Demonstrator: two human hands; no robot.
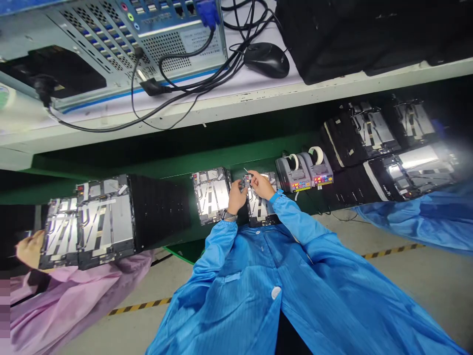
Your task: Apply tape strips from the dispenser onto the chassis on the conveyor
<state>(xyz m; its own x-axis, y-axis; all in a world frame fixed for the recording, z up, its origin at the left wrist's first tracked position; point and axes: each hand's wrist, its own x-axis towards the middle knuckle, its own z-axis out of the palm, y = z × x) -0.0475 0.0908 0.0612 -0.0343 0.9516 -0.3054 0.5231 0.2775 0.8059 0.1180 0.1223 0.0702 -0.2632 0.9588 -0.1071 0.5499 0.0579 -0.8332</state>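
An opened tablet (257,207) with silver battery panels and a black frame lies in front of me. Both my hands are over its far end. My left hand (237,196) is at its far left corner, thumb and fingers bent together around something small and dark that I cannot make out. My right hand (261,185) is closed over the far edge. A thin, light, stick-like tool (246,170) sticks out from its fingers. Just left of my left hand lies another opened tablet (212,195) with similar silver panels.
Two tape dispensers (305,170) stand right of my hands. More opened tablets (105,219) lie at left, beside a co-worker's hand (30,249) and pink sleeve, and others (417,170) at right near a blue sleeve. A shelf above holds a computer (111,49), cables and a mouse (266,60).
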